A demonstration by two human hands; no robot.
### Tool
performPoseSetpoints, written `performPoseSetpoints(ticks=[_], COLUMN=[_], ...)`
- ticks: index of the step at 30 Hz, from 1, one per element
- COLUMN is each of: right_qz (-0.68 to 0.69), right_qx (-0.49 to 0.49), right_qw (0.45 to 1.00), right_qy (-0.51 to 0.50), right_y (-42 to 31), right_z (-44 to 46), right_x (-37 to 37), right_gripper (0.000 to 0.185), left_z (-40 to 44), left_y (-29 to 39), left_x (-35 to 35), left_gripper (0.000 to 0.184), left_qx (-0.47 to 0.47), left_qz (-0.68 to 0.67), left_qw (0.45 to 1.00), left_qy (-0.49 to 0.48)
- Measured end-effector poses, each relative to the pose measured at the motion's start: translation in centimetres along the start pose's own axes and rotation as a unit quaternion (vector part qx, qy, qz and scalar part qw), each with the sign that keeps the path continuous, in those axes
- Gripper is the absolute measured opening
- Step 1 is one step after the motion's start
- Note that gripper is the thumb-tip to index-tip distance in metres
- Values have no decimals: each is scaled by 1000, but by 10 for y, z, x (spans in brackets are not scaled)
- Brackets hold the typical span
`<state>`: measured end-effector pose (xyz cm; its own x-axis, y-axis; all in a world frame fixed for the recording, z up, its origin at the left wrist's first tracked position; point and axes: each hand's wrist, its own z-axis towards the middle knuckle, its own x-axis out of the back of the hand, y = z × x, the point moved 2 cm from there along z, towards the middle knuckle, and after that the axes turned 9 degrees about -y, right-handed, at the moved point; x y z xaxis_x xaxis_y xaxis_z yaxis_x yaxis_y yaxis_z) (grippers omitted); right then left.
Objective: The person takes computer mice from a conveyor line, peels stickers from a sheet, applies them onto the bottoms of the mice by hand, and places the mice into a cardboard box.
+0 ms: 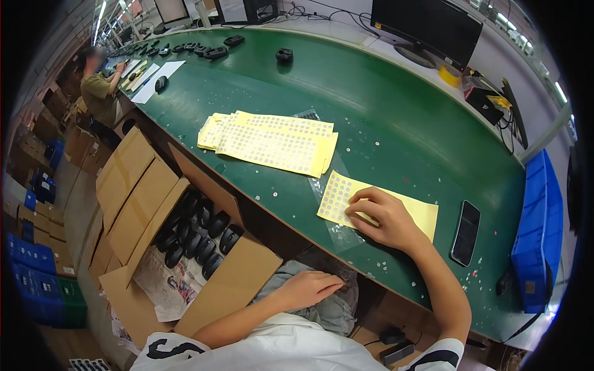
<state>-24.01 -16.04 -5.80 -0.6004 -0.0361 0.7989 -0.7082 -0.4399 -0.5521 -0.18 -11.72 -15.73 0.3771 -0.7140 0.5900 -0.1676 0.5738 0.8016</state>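
My right hand (387, 219) is over a yellow sheet of small round stickers (334, 196), its fingers curled and the thumb and index fingertips close together at the stickers. Whether a sticker is between those fingertips is too small to see. The right part of that sheet is bare yellow backing. My left hand (309, 289) lies palm down on my lap, fingers stretched out, holding nothing. Beyond the single sheet, a stack of similar yellow sticker sheets (272, 142) lies on the green table (396, 145), partly over a clear plastic bag (346, 238).
An open cardboard box (229, 278) with several black computer mice (204, 247) stands left of my lap. A phone (466, 234) and a blue bin (537, 238) are at the right. A monitor (427, 31) stands behind. A co-worker (99, 93) sits far left.
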Motion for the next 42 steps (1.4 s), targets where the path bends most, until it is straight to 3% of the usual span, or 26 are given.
performPoseSetpoints(ticks=[9, 29, 42], right_qz=[3, 67, -77], right_qx=[29, -44, -39], right_qw=[999, 996, 995], right_qy=[20, -27, -43], right_y=[0, 2, -9], right_z=[0, -5, 3], right_x=[0, -2, -7], right_gripper=[14, 13, 9], left_z=[-1, 1, -1], left_y=[1, 8, 10], left_x=[-1, 0, 4], left_gripper=[15, 13, 12], left_qx=[1, 2, 10], left_qz=[1, -6, -4], left_qw=[1000, 1000, 1000], left_qy=[11, 0, -4])
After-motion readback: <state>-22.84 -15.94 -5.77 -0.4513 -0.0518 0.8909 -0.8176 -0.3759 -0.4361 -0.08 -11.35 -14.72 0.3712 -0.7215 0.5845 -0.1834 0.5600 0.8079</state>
